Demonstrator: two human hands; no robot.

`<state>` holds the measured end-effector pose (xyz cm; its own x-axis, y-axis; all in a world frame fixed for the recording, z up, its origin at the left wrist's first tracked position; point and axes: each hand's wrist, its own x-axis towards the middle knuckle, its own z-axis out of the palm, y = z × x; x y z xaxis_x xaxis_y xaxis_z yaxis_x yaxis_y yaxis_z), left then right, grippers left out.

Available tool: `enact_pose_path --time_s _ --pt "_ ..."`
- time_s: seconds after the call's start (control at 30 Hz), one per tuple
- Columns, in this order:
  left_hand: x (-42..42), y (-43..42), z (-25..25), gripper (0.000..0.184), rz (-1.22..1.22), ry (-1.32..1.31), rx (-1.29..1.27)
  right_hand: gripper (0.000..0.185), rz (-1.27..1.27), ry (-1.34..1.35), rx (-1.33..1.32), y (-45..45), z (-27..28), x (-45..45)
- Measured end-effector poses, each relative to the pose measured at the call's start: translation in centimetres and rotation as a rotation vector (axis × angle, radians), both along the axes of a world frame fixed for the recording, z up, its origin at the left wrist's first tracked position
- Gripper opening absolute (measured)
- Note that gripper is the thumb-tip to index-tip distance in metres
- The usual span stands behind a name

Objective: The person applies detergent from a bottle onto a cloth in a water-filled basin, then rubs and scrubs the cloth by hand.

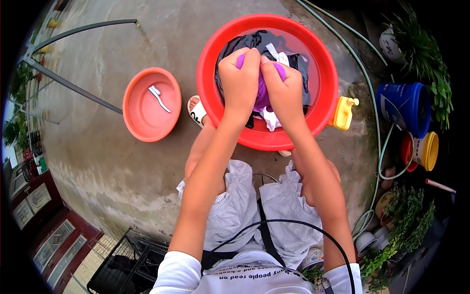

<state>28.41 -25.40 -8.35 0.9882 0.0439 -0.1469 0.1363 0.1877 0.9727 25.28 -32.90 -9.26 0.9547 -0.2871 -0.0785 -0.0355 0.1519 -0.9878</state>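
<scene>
Over a large red basin (328, 73), my left hand (239, 81) and my right hand (282, 88) are side by side, both closed on a purple cloth (262, 93). The cloth is bunched between them, with part of it hanging below the fists. Beneath, the basin holds water with dark clothes (230, 49) and white cloth (270, 119) in it. My knuckles and thumbs face up; the fingertips are hidden.
A smaller orange basin (134, 122) holding a white brush (159, 99) stands to the left. Right of the red basin is a yellow bottle (344, 113). Farther right are a green hose (367, 81), a blue bucket (399, 105), a yellow bucket (430, 151) and plants.
</scene>
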Motion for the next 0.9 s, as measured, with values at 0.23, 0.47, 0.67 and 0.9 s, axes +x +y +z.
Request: enact_pose_path --time_s 0.23,0.47,0.67,0.9 --pt "-2.0 -1.5 0.1 0.025 -0.160 -0.105 0.100 0.039 -0.128 0.062 -0.051 -2.3 -1.4 1.7" --pt "1.0 0.2 -0.4 0.025 0.046 0.103 -0.103 0.036 0.039 -0.059 -0.348 0.6 0.7 -0.5" --pt "-0.6 -1.1 -0.1 0.025 -0.073 0.013 -0.060 0.038 -0.104 0.013 -0.119 -1.6 -0.7 1.3" --pt "-0.9 -1.6 -0.5 0.026 -0.139 -0.058 0.026 0.038 -0.145 0.021 -0.211 -2.5 -1.6 2.0"
